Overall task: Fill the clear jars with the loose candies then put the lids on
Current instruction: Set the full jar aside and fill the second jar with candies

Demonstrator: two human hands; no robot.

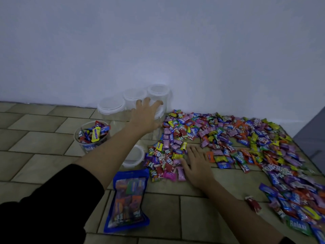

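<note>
Loose wrapped candies lie in a wide spread on the tiled floor, from the wall to the right edge. Three clear jars with white lids stand by the wall: one, a second and a third. My left hand reaches out with fingers spread over another clear jar, which it mostly hides. An open jar at the left is full of candies. A loose white lid lies beside the pile. My right hand rests flat on the candies at the pile's near left edge.
A blue bag of candies lies on the floor between my arms. A single red candy sits apart near my right forearm. The white wall runs behind the jars. A grey panel stands at the right edge.
</note>
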